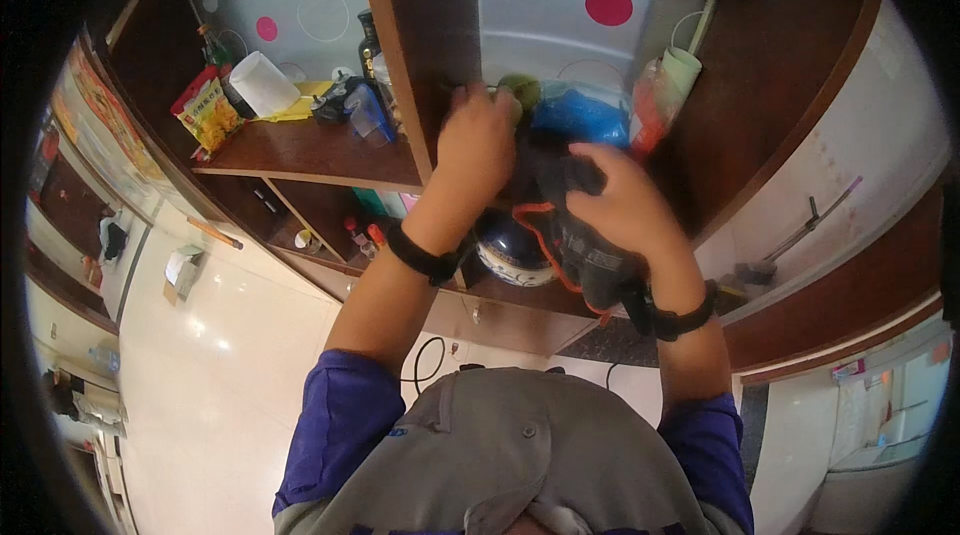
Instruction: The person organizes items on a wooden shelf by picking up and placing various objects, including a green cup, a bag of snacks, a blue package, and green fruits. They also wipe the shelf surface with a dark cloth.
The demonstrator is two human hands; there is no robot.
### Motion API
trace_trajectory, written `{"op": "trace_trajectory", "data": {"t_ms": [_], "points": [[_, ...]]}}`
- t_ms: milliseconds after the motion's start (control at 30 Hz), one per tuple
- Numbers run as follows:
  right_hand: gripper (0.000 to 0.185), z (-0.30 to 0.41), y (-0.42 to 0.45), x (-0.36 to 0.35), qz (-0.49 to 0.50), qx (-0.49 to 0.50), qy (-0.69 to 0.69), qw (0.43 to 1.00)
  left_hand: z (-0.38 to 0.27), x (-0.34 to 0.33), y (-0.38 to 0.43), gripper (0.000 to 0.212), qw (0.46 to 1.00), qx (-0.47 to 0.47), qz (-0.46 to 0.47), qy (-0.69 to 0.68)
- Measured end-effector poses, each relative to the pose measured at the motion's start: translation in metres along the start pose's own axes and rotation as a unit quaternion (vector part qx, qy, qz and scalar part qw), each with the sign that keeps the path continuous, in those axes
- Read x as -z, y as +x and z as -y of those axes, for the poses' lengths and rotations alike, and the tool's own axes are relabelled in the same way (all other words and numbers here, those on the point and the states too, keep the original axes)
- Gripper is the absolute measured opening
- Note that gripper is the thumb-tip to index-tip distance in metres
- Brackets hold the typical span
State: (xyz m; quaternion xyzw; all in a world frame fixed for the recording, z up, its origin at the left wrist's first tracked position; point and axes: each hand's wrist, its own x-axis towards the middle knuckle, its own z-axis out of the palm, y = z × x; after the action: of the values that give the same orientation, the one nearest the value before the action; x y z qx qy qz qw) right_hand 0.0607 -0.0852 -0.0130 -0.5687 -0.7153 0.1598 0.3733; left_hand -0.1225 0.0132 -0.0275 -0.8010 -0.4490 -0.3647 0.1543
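Observation:
My left hand (480, 134) reaches into the open cabinet compartment, its fingertips blurred beside a green round object (521, 91), perhaps a fruit. Whether those fingers hold anything cannot be made out. To the right, my right hand (626, 197) is over dark cloth gloves (589, 257) with orange edging. Its thumb and forefinger are spread around part of the dark fabric, and the other fingers are hidden, so a grip is not certain. Left of the gloves sits a round blue-and-white ceramic vessel (514, 250). A blue plastic packet (581, 116) lies behind, against the back panel.
An upright wooden divider (409, 55) stands left of my left hand. The left shelf (307, 152) bears a white paper roll (264, 83), a yellow snack packet (210, 115) and a dark bottle (367, 47). A pale green cylinder (679, 74) leans at the right.

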Motion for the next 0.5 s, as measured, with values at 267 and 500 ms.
{"op": "trace_trajectory", "data": {"t_ms": [267,500], "points": [[0.053,-0.011,-0.006,-0.001,-0.038,0.004,0.044,0.998,-0.003,-0.018,0.053,0.020,0.990,-0.027,0.130,0.039],[0.064,-0.012,-0.030,0.003,-0.087,-0.022,0.015,0.996,-0.015,0.005,0.038,0.025,0.993,-0.057,0.101,-0.013]]}}
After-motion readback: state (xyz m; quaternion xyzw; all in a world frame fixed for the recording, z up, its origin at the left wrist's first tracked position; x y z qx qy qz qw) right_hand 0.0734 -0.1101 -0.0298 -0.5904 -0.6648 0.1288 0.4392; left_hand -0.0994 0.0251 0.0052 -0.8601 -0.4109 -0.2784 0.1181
